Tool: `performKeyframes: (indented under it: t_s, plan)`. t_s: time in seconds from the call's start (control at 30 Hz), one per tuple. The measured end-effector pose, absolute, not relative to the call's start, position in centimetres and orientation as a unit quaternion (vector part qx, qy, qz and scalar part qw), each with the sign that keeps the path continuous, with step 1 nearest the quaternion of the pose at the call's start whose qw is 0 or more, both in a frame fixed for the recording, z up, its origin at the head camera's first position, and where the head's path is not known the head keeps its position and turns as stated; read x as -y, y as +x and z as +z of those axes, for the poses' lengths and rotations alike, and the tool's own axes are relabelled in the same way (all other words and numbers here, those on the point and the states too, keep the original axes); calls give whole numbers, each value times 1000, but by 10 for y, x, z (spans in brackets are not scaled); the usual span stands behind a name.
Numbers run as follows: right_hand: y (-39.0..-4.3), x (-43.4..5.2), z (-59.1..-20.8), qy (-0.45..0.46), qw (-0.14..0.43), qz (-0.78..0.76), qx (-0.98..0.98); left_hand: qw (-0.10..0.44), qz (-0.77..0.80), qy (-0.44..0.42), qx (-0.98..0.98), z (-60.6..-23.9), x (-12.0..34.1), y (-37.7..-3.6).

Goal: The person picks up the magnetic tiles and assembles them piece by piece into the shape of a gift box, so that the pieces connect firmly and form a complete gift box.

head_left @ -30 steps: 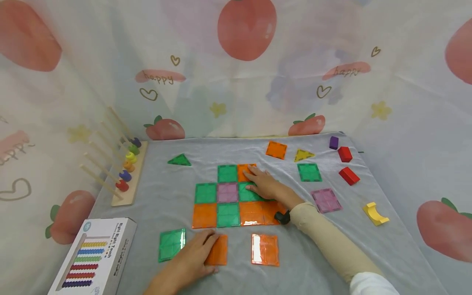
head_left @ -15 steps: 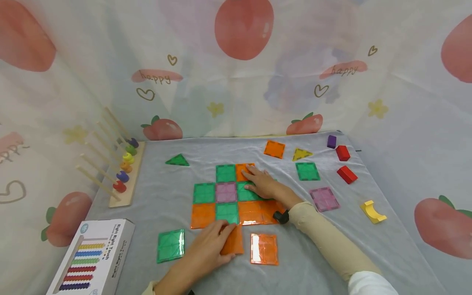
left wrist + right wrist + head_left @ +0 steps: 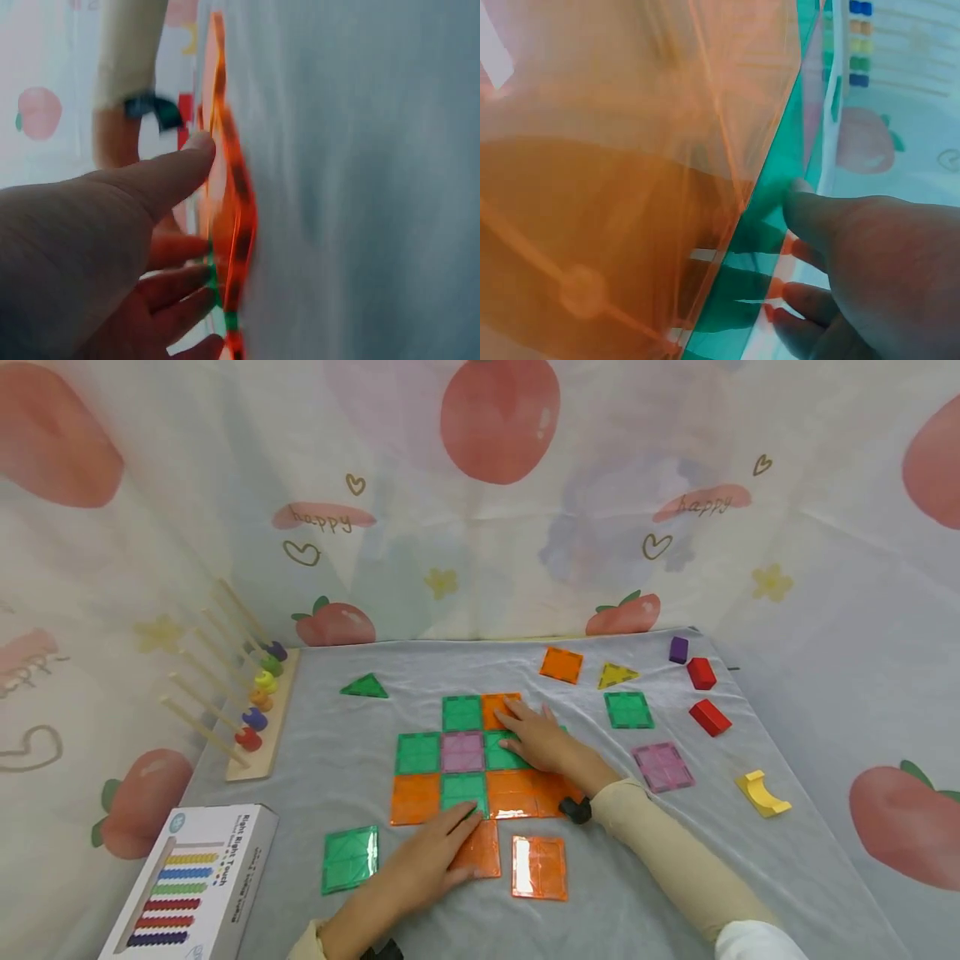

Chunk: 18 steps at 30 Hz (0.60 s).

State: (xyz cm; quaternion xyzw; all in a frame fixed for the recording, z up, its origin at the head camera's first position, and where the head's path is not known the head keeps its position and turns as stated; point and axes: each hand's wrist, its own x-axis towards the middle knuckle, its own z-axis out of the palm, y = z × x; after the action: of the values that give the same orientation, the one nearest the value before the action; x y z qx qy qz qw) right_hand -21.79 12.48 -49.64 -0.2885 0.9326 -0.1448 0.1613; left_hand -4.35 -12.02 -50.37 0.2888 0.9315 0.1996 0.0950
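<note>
In the head view my left hand (image 3: 423, 864) lies over the left part of an orange square magnetic tile (image 3: 483, 852), directly below the joined block of tiles. Its fingertips reach the bottom green tile (image 3: 459, 789) of the block, and its thumb is at the orange tile's near edge. In the left wrist view the thumb and straight fingers (image 3: 176, 251) touch the orange tile (image 3: 236, 187). My right hand (image 3: 542, 739) rests flat with spread fingers on the block's upper right, over an orange tile (image 3: 491, 714) and a green tile (image 3: 497, 750). A purple tile (image 3: 462, 752) sits mid-block.
Loose tiles lie around: a green square (image 3: 350, 860), an orange square (image 3: 540, 868), a purple square (image 3: 663, 767) and a green triangle (image 3: 365, 686). Red blocks (image 3: 709, 717) and a yellow arch (image 3: 763, 794) are at right. A peg board (image 3: 262, 760) and a box (image 3: 225, 835) stand left.
My left hand has slid the orange tile up and to the right, from beside the loose green square to the block's lower edge. My right hand has stayed in place.
</note>
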Motion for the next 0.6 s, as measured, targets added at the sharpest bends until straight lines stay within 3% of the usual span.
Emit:
performKeyframes:
  t_s: [0.33,0.6]
  plan:
    - [-149,-155,-479,-308,140,-210,-917,97,219,282,-929,-503,133,-67]
    - [-66,-176,-478,-286,182,-246,-908,82,209,286,-932,-502,131,-67]
